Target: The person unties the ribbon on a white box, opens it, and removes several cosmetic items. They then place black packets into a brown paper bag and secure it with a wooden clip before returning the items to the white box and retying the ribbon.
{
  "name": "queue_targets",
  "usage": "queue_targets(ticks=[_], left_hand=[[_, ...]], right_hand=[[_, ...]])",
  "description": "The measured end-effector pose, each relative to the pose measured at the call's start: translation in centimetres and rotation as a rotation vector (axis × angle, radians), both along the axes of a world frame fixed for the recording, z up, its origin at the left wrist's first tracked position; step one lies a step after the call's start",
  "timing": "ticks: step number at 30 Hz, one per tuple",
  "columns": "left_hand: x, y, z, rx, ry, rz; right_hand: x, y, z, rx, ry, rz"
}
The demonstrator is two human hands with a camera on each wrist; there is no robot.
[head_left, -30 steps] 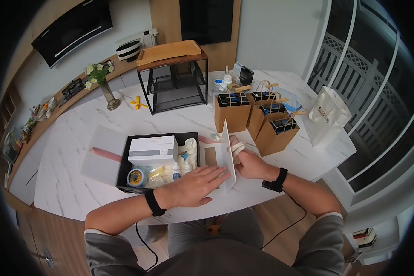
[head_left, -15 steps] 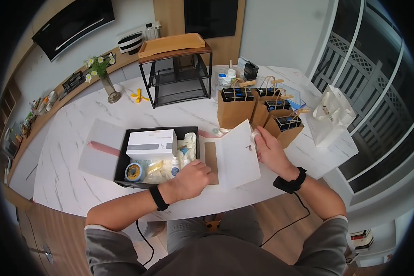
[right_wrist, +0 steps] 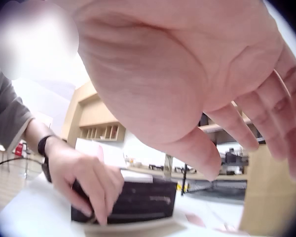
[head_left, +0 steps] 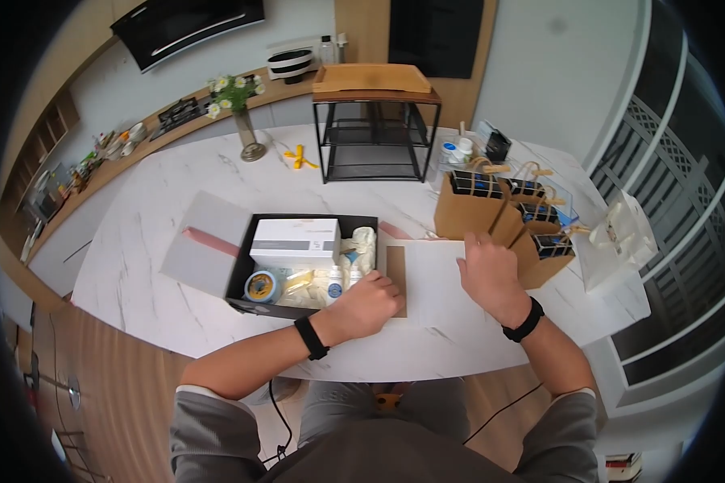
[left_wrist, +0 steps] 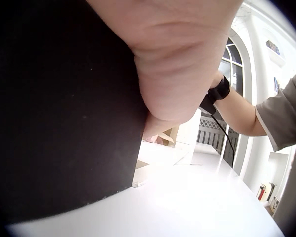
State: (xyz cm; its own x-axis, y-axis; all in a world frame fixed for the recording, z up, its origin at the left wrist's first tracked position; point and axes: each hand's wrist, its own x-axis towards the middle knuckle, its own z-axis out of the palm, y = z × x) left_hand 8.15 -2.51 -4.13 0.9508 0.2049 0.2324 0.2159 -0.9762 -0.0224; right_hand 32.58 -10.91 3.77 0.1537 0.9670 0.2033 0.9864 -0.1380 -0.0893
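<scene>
A black gift box [head_left: 314, 311] stands on the table with its two pale flaps folded out to the sides. Inside lie a white carton [head_left: 292, 232], a blue-rimmed roll of tape [head_left: 260, 286], small white bottles [head_left: 334, 283] and cream-coloured cloth-like pieces [head_left: 363, 241]. My left hand [head_left: 368, 305] curls its fingers at the box's front right corner; in the right wrist view they bend down over the black wall. The right flap [head_left: 431, 278] lies spread flat, a brown strip beside the box. Over its far right edge is my right hand [head_left: 495, 274], fingers extended and holding nothing.
Several brown paper bags [head_left: 467, 211] with clipped black contents stand just beyond my right hand, a white bag [head_left: 620, 237] to their right. Behind are a black rack [head_left: 374, 153] with a wooden tray [head_left: 370, 77], a flower vase [head_left: 248, 133] and a yellow object [head_left: 300, 158].
The right flap, upright earlier, has come down flat to the right. My right hand has let go of it. My left hand has moved off the flap to the box's corner, fingers now curled.
</scene>
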Motion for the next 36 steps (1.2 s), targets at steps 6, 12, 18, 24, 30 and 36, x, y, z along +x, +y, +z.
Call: queue_targets(ticks=[6,12,18,24,30,36], left_hand=[[-2.4,0.1,2.3,-0.237,-0.395,-0.03],[-11.7,6.4,5.7,-0.082,-0.107,0.473],[-15.8,11.4,6.2,-0.191,0.219,0.548],[-14.0,13.1,6.7,-0.186,0.275,0.635],[-13.6,13.4,6.6,-0.071,0.322,0.625],[-14.1,12.0,10.1,-0.06,0.255,0.662]], right_hand=[[-6.4,7.1,-0.2,0.354,0.114,0.325],[-10.3,9.7,-3.1,0.191,0.143,0.422],[-10.3,10.4,-7.4,0.112,0.005,0.498],[-9.9,10.3,-7.4,0.13,0.018,0.495],[-9.8,10.4,-7.5,0.108,0.063,0.542],[-9.3,10.5,-6.0,0.288,0.053,0.533]])
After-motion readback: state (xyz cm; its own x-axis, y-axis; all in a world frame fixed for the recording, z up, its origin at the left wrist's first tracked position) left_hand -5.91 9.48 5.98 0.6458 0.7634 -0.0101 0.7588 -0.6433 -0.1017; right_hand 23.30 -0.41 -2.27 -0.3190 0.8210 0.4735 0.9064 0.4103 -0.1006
